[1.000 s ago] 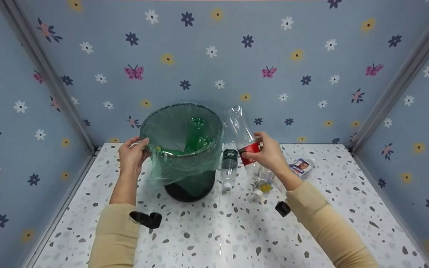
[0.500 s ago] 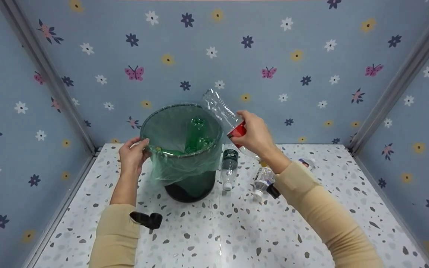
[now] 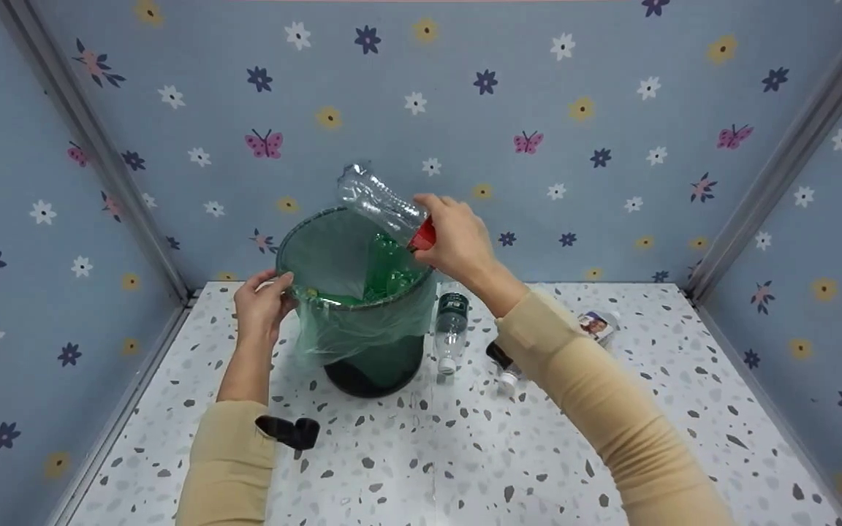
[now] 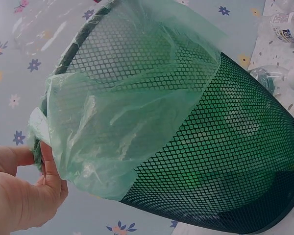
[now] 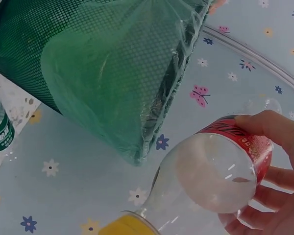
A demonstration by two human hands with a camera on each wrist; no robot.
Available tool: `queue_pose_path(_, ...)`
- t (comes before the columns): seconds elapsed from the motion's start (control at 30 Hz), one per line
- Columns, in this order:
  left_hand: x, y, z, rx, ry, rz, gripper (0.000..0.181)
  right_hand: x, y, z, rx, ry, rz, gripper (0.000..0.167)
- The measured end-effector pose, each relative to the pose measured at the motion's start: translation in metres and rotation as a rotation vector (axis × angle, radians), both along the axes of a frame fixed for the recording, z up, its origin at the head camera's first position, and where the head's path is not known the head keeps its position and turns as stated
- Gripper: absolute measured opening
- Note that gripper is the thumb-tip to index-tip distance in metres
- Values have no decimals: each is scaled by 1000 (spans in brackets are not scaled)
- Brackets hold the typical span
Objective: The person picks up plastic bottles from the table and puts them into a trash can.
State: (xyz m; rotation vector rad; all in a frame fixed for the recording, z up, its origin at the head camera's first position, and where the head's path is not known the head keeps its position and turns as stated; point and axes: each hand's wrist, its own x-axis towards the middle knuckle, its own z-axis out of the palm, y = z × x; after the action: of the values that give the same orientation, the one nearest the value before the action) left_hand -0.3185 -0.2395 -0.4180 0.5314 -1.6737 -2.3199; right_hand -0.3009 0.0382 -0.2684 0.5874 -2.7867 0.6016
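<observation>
A mesh bin point(image 3: 373, 365) lined with a thin green bag point(image 3: 362, 329) stands on the table, with green bottles point(image 3: 388, 274) inside. My left hand point(image 3: 260, 307) pinches the bag and rim at the bin's left; in the left wrist view the fingers of that hand point(image 4: 27, 188) hold the bag's edge point(image 4: 39, 127). My right hand point(image 3: 457, 237) grips a large clear bottle point(image 3: 381, 204) by its red label, tilted over the bin's right rim. In the right wrist view, the hand point(image 5: 274, 181) curls round the bottle point(image 5: 206, 171), whose yellow cap point(image 5: 130, 225) points away from the bin.
Right of the bin a clear bottle with a dark green label point(image 3: 453, 325) lies on the speckled table point(image 3: 392, 467). A white-capped bottle point(image 3: 509, 380) lies partly under my right forearm, and a bottle with a picture label point(image 3: 596, 325) lies further right. A patterned wall point(image 3: 421, 139) rises behind.
My right hand has carried the red-labelled bottle left and up, from beside the bin to above its opening. My left hand has stayed at the rim.
</observation>
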Motion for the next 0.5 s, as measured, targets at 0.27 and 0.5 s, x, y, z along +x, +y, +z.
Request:
queue_pose_path(0.27,32,22,41,-12,-64,11,46,-2,-22,0,71,9,25,72)
queue_pose_path(0.5,41,28,53,-16,-81,15,41,-4,-37,-2,111,24,54,69)
